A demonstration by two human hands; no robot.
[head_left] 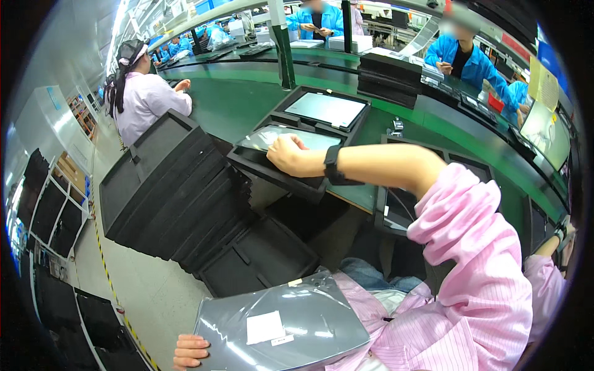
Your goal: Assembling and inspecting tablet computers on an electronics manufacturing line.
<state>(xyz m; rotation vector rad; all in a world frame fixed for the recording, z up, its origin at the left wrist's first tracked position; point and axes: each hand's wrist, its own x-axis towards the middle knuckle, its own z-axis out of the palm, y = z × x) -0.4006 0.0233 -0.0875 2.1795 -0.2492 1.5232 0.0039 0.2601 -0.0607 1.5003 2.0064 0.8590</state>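
In my left hand (192, 351), fingers wrapped round one edge, is a flat grey laptop-shaped unit (309, 315) in a clear plastic bag. It rests against my body and bears white labels. My right arm, with a black wristband (334, 166), reaches over a black foam tray (278, 175) at the bench edge. There my right hand (288, 154) is closed at the near edge of a flat plastic-wrapped panel (315, 140); its fingertips are partly hidden. Behind that lies a second flat silvery panel (326, 110) in its own tray recess.
A tall stack of black foam trays (167, 185) stands on the left, and another tray (257, 256) lies below. More black trays (388, 79) are piled on the green bench (238, 99). A co-worker (139, 93) stands at left; others in blue work across.
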